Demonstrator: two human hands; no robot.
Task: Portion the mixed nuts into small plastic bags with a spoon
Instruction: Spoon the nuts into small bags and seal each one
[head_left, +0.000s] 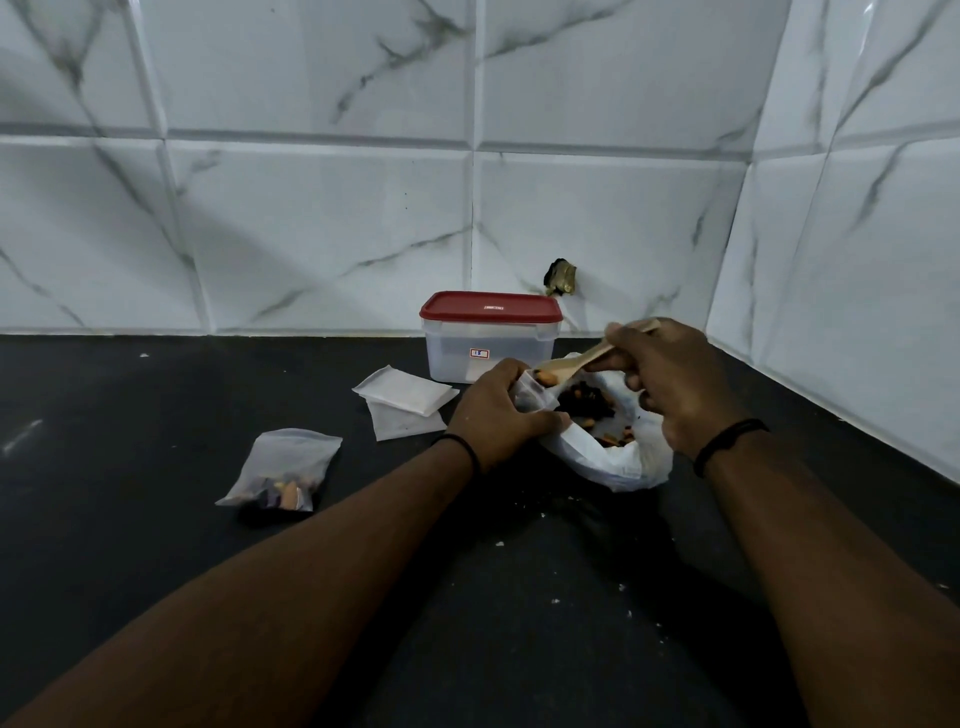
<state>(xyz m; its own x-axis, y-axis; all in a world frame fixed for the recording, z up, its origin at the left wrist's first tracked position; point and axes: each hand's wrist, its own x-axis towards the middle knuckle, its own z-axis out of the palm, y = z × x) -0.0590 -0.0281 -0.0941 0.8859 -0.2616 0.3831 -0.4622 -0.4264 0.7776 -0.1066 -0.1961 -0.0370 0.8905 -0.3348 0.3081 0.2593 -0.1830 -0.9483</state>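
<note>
dark counter (156, 519) | filled bag (283, 470) | empty bags (405, 400) | red-lidded container (491, 338)

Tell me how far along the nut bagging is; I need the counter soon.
Done: one filled bag lies on the counter. In hand: the left hand holds a small bag open while the right hand tips the wooden spoon into it. Left: empty bags and nuts in the white bag.

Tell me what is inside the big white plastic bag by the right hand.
The white plastic bag lies open: dark dried fruit and a few orange-brown nuts show inside. How deep the mix goes is hidden by the bag's folds and by the left hand with its small bag.
</note>
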